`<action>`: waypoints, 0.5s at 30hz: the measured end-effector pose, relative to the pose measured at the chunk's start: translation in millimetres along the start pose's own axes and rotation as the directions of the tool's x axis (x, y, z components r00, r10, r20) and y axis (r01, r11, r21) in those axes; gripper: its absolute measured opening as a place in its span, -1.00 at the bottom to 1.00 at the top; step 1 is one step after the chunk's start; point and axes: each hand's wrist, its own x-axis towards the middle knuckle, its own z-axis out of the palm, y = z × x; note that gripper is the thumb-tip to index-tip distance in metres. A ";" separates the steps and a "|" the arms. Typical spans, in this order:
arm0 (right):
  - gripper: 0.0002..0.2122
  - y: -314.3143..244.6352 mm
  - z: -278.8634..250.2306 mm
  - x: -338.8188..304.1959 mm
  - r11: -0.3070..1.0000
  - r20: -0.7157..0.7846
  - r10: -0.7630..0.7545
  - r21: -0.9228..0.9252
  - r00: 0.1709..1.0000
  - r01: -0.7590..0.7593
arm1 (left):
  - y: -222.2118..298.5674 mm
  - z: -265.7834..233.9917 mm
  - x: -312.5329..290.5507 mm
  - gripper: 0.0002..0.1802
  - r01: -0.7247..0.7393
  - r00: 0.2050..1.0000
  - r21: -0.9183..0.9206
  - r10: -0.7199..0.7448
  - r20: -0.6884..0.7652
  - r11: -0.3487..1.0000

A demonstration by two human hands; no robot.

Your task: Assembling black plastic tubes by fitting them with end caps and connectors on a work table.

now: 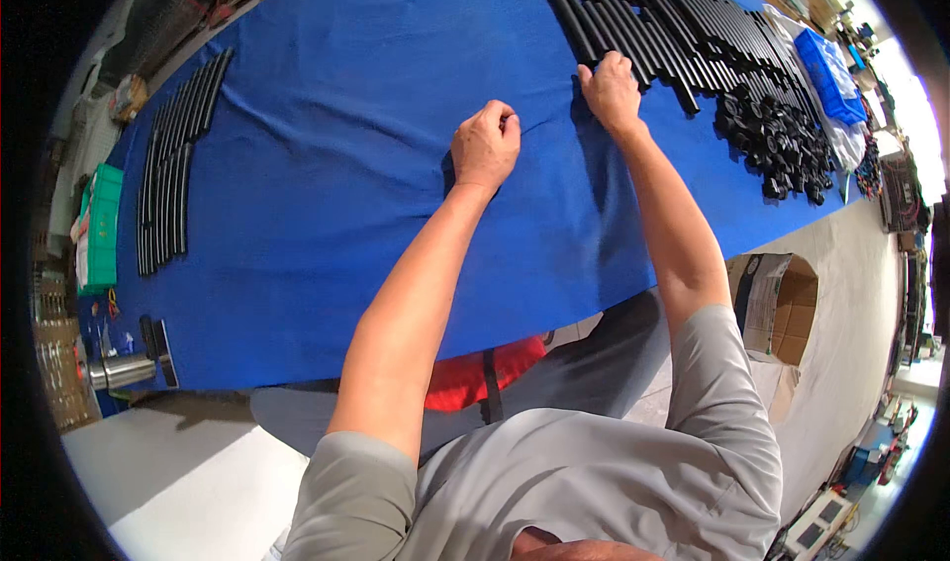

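Note:
My left hand (485, 145) is curled closed above the blue cloth, near the middle of the table. A small dark spot shows by its bent fingers, but what they hold, if anything, is too hidden to name. Farther right, my right hand (612, 94) reaches to the near end of a large batch of black tubes (683, 27). Its thumb and fingers close around the end of a black tube (579, 27) at the batch's left edge. The tubes lie side by side in slanting rows.
A heap of black plastic parts (777, 140) lies right of the tubes, near a blue bin (829, 76). More black tubes (163, 195) lie in two rows at the left, beside a green bin (102, 230). A metal cylinder (124, 371) stands at the near left corner. A cardboard box (777, 304) sits below the table.

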 end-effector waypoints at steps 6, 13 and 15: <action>-0.51 -10.6 4.0 27.4 0.988 0.169 0.096 -0.140 0.981 -0.072 | 4.2 -1.2 -0.1 -0.78 0.013 1.000 -0.004 -0.013 0.019 1.000; -0.66 -11.0 0.8 37.8 0.984 0.248 0.118 -0.161 0.962 -0.080 | 2.3 3.2 0.8 -0.82 0.003 1.000 -0.040 -0.003 0.000 0.999; -0.66 -17.9 -2.9 27.0 0.988 0.262 0.075 -0.149 0.962 -0.036 | -4.3 5.4 2.8 -0.81 -0.032 0.996 -0.050 0.028 -0.083 0.998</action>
